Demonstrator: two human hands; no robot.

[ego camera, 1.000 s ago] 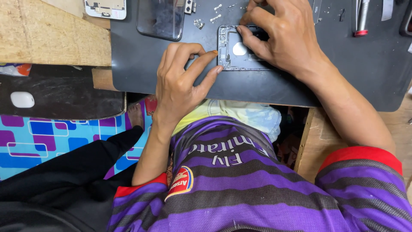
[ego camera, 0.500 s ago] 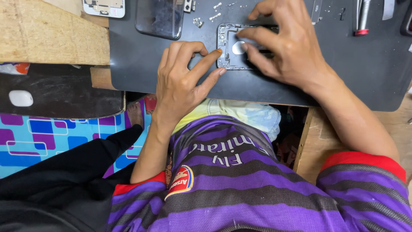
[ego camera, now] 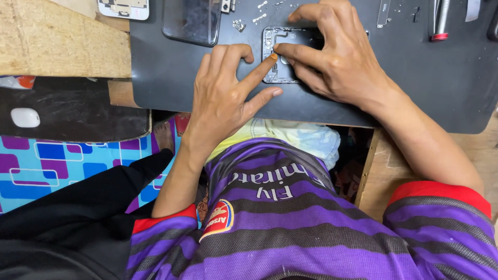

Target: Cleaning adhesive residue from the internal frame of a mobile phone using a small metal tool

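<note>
- An opened phone body (ego camera: 282,57) lies flat on a dark work mat (ego camera: 441,83), near the mat's middle and toward its far edge; its back is off, so a metal frame and small inner parts show, with a rounded camera cut-out at one corner.
- The left hand (ego camera: 223,101) rests palm-down on the mat just beside the phone body, its fingers spread; the forefinger stretches out and its tip touches the frame's near-left part. It grips nothing.
- The right hand (ego camera: 340,57) covers the right part of the phone body, fingers curled and pressing down on it; thumb and forefinger tip meet the left forefinger over the inner parts. Whether anything small is pinched between them I cannot tell.
- On the mat, well apart to the left, lies a dark glass panel (ego camera: 191,21); loose small screws (ego camera: 249,21) lie between it and the phone body.
- A red-tipped tool (ego camera: 441,21) lies at the mat's far right.
- The mat sits on a wooden bench (ego camera: 57,41); a white phone part (ego camera: 124,8) lies at its far edge.
- Below to the left is a blue and purple patterned cloth (ego camera: 46,166), with a white mouse-like object (ego camera: 25,117) on a dark board.
</note>
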